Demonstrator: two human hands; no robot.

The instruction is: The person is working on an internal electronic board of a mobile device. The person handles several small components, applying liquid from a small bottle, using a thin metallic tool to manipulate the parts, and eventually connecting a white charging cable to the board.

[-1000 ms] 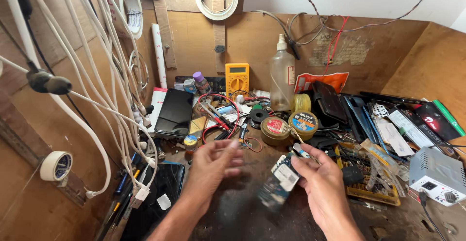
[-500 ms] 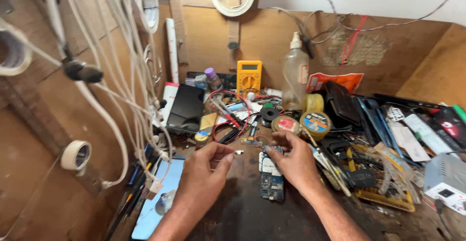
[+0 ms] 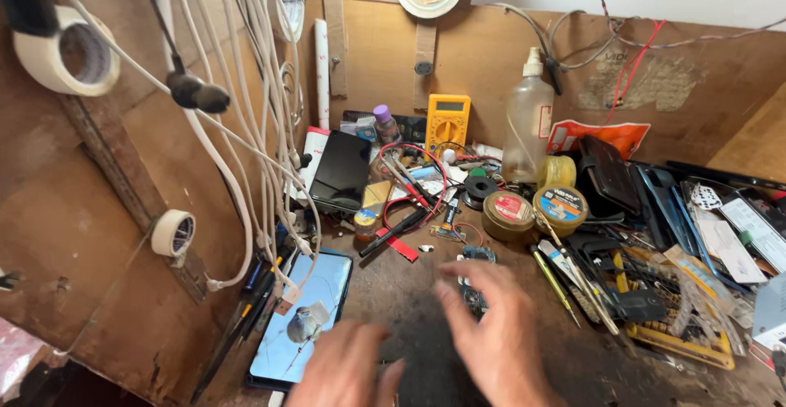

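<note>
Resting low on the cluttered table [image 3: 409,292], the right hand [image 3: 499,341] lies over a small circuit board [image 3: 473,280], fingers spread wide and holding nothing; the left hand [image 3: 348,370] hovers beside it, blurred, so its fingers cannot be told. Board work appears unfinished: the board lies bare, apart from any casing. A clear plastic bottle [image 3: 528,124] stands behind, contents unclear. Two round tins [image 3: 536,209] sit closed.

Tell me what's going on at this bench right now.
A person works at a cluttered repair bench. Their right hand rests over a small circuit board, fingers spread. The left hand hovers beside it, holding nothing visible. A lit phone lies to the left, a yellow multimeter behind.
</note>
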